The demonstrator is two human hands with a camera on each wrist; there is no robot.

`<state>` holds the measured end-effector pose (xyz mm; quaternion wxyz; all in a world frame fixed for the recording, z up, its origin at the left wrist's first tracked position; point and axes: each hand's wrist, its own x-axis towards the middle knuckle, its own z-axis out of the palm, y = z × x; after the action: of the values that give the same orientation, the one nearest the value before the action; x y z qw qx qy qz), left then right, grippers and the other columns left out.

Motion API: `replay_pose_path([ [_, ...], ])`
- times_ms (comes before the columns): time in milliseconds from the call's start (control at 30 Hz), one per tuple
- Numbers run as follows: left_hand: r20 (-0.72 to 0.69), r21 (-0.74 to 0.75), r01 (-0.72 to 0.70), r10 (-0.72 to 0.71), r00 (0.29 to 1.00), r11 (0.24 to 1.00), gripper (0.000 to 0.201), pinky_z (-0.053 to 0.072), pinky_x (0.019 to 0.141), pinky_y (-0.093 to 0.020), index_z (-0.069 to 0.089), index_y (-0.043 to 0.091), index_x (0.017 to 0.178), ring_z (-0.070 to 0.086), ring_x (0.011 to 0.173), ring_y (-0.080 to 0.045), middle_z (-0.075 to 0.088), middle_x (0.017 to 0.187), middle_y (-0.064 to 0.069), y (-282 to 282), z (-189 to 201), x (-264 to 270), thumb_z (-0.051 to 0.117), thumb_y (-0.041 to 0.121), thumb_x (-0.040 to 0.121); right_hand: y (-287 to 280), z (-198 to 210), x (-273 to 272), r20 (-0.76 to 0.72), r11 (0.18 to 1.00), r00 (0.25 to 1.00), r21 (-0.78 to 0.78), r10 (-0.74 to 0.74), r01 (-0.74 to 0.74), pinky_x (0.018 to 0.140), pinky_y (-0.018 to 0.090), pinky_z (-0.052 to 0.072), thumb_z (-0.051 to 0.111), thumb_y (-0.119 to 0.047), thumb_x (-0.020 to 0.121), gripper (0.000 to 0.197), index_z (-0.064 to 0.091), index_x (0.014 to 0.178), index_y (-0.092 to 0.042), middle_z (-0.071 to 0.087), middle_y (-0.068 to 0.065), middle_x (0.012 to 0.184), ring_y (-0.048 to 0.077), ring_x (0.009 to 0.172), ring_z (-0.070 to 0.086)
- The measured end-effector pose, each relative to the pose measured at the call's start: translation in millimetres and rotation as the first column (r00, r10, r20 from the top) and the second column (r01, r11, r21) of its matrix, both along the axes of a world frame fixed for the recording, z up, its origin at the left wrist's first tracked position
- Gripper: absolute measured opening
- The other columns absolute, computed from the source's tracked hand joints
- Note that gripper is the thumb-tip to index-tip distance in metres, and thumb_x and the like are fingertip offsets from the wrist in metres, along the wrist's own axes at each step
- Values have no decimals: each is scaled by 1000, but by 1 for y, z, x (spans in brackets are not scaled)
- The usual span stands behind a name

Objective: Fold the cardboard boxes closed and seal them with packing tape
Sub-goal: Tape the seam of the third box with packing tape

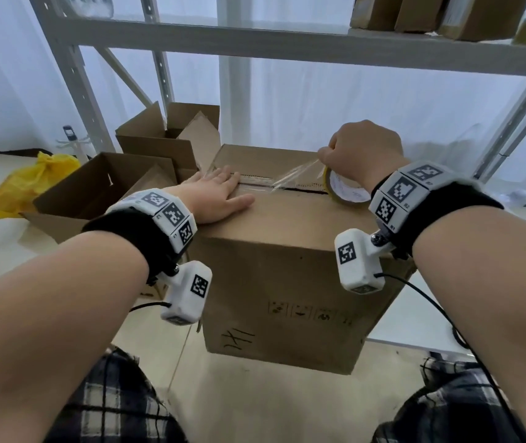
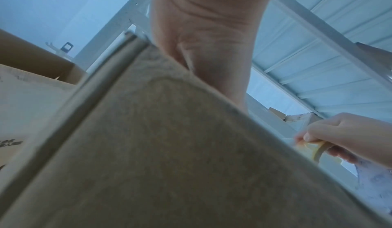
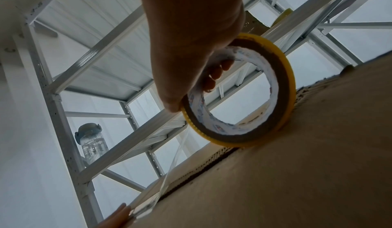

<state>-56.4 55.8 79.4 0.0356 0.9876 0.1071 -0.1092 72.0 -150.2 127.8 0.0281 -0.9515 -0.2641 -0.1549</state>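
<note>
A brown cardboard box [image 1: 287, 266] stands in front of me with its top flaps folded down. My left hand [image 1: 215, 196] lies flat on the left end of the top seam, pressing the stuck end of a clear tape strip [image 1: 293, 177]. My right hand [image 1: 364, 151] grips a yellow-edged tape roll [image 1: 346, 190] standing on the seam at the right, fingers through its core. In the right wrist view the tape roll [image 3: 239, 97] rests on the box [image 3: 297, 173], and the strip [image 3: 169, 173] runs down to my left fingertips [image 3: 118, 213]. The left wrist view shows my palm [image 2: 203, 30] on the box [image 2: 169, 148].
Two open empty cardboard boxes [image 1: 105, 193] stand to the left, behind them a yellow plastic bag [image 1: 31, 183] on the floor. A white metal shelving rack [image 1: 255, 39] rises behind the box, with boxes [image 1: 431, 14] on its upper shelf. A clear jar [image 3: 91, 141] sits on a shelf.
</note>
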Motion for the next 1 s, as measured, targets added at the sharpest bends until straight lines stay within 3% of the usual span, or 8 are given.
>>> replay_pose_path([
  [233, -4, 41, -22, 22, 1000, 999, 90, -4, 119, -34, -2, 9, 152, -5, 147, -18, -8, 159, -8, -25, -2, 7, 17, 70, 89, -2, 0, 1, 5, 999, 999, -18, 40, -40, 59, 28, 36, 41, -35, 90, 36, 72, 90, -17, 65, 2, 83, 24, 79, 60],
  [500, -13, -30, 21, -22, 1000, 999, 84, -5, 119, -33, -3, 9, 152, -8, 147, -17, -10, 159, -8, -44, 1, 13, 17, 65, 93, 2, 1, 3, -6, 999, 999, -43, 31, -31, 61, 28, 37, 42, -35, 89, 33, 69, 86, -17, 62, 1, 81, 24, 80, 58],
  [700, 17, -108, 164, -163, 986, 980, 77, -6, 118, -33, 0, 11, 152, -8, 146, -15, -8, 159, -5, -75, -4, 27, 18, 61, 95, 10, 2, 2, 42, 991, 998, -129, 44, -39, 62, 30, 35, 41, -41, 91, 35, 68, 95, -18, 61, 1, 87, 24, 83, 56],
  [867, 42, -148, 183, -178, 983, 972, 62, -3, 116, -34, 10, 18, 152, -1, 146, -12, 1, 160, 0, -47, 4, 20, 17, 51, 99, 12, 5, 4, 25, 986, 998, -159, 59, -54, 61, 30, 34, 39, -40, 93, 36, 66, 98, -16, 58, 2, 89, 24, 85, 55],
  [1000, 43, -89, 123, -119, 992, 988, 66, -1, 119, -32, 7, 18, 152, -1, 147, -12, -1, 160, -1, -30, 0, 13, 16, 54, 98, 9, 4, 5, 9, 987, 998, -148, 57, -55, 58, 27, 33, 39, -40, 92, 36, 65, 93, -16, 57, 1, 83, 24, 82, 56],
])
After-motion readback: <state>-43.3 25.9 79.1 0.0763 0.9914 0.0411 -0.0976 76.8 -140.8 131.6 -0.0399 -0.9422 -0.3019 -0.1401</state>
